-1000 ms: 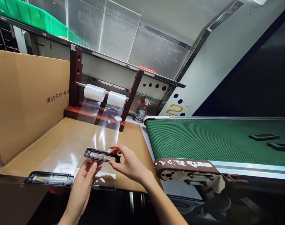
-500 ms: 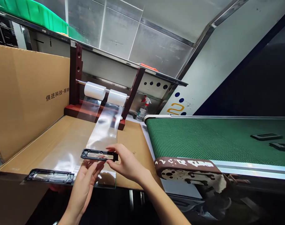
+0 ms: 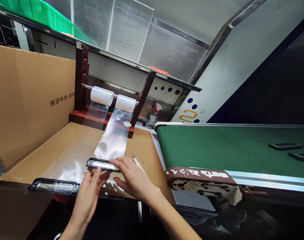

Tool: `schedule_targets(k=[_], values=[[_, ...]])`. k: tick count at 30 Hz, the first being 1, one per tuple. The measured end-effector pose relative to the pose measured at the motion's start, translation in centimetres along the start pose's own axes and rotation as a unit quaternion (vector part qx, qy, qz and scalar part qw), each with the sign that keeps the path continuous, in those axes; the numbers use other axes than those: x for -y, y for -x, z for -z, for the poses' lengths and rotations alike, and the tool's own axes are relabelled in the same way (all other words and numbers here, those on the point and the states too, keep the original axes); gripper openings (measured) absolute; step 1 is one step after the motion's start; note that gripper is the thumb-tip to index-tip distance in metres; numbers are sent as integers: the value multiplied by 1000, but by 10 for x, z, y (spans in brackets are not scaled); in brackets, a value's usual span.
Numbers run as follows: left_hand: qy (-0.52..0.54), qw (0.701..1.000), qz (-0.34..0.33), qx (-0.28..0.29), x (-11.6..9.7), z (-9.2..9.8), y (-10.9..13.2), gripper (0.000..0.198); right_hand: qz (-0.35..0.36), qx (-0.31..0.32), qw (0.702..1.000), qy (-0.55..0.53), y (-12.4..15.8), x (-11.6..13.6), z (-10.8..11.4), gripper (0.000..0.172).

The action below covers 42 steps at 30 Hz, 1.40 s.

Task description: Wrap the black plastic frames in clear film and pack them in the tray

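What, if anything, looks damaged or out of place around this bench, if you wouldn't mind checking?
The end plate of the green conveyor belt looks damaged. Its brown surface is patchy, with white areas showing through as if a coating has peeled, and the lower corner looks ragged.

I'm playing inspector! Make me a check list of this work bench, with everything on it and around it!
Surface: tan cardboard sheet, cardboard wall at left.
Job's things: black frame at the hands; second black frame at the front edge; clear plastic film running from two white rolls.
Clutter: white-handled craft knife; white lump on the film.
Grippers: right hand grips the frame's end; left hand is just below it.
Cables: nothing seen.
Surroundings: spray bottle, green conveyor belt, green bin.
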<state>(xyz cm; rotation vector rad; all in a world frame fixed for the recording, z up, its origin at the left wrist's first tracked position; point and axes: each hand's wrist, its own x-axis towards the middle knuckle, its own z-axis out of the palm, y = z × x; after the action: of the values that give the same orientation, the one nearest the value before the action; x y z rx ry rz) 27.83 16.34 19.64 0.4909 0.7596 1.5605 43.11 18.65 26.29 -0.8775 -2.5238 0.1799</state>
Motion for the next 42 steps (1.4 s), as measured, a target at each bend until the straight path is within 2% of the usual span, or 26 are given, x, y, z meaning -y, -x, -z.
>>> schedule_targets(k=[3, 7, 11, 15, 19, 25, 32, 39, 42], values=[[0, 1000, 0, -1, 0, -1, 0, 36, 19, -24, 1000, 6, 1, -3, -3, 56], [-4, 1000, 5, 11, 0, 1, 1, 36, 12, -52, 998, -41, 2, -4, -4, 48], [-11, 1000, 3, 28, 0, 3, 3, 36, -28, -67, 992, -108, 4, -5, -6, 49], [-33, 998, -6, 47, 2, 6, 3, 46, -89, -76, 978, -171, 5, -6, -7, 49], [-63, 997, -26, 23, 8, 12, -2, 49, -104, -67, 970, -210, 5, -6, -3, 48], [-43, 997, -58, -20, 4, 20, -9, 40, -111, -55, 969, -212, 6, -5, 2, 49], [10, 997, -67, -47, -10, 16, -6, 36, -96, -60, 978, -174, 10, -7, -3, 50], [12, 1000, -24, 0, -6, 8, 5, 48, -109, -55, 974, -191, 9, 0, 2, 50], [15, 1000, -7, 12, -1, 6, 7, 46, -101, -58, 977, -177, 10, 0, 1, 51]])
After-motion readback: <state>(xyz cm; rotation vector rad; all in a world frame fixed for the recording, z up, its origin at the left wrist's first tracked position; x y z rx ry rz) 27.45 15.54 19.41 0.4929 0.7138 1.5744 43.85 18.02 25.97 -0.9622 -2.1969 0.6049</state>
